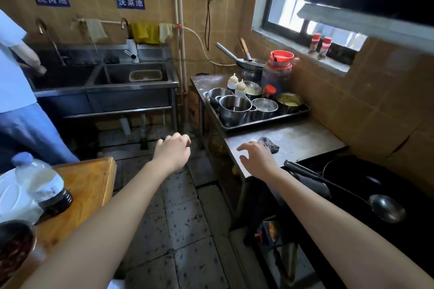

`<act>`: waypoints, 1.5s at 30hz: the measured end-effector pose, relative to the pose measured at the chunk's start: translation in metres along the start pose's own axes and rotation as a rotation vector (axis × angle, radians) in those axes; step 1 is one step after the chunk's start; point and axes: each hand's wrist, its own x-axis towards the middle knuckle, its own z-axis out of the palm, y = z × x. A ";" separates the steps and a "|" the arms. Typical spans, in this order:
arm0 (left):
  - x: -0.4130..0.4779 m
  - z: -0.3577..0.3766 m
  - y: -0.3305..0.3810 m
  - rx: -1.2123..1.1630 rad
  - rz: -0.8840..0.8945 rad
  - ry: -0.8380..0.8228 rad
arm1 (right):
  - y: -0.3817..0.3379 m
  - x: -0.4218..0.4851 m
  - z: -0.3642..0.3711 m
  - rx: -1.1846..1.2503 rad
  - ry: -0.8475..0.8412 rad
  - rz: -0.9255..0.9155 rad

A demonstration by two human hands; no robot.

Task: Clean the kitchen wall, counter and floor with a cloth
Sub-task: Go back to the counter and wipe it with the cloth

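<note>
The cloth (269,144), grey and crumpled, lies on the steel counter (303,138), near its front edge and in front of the tray (265,121) of pots. The right hand (257,158) hovers just beside the cloth with fingers spread wide, holding nothing. The left hand (175,150) is over the floor (185,218), fingers loosely curled, empty. A wok (366,178) sits right of the counter.
</note>
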 end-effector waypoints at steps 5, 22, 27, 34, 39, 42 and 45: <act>0.070 0.013 -0.006 0.008 -0.022 -0.007 | 0.034 0.067 0.015 -0.005 0.011 0.033; 0.278 0.086 0.021 -0.005 0.130 -0.166 | 0.138 0.217 0.065 0.030 -0.105 0.352; 0.319 0.119 0.028 -0.004 0.275 -0.268 | 0.152 0.236 0.090 0.100 -0.054 0.558; 0.370 0.156 0.031 0.024 0.477 -0.339 | 0.163 0.251 0.116 0.088 0.017 0.716; 0.389 0.175 0.022 0.006 0.543 -0.344 | 0.174 0.248 0.128 0.005 -0.116 0.873; 0.394 0.181 0.011 0.003 0.513 -0.351 | 0.185 0.248 0.140 0.013 -0.158 0.925; 0.398 0.187 0.001 0.004 0.501 -0.355 | 0.192 0.253 0.142 0.017 -0.155 0.956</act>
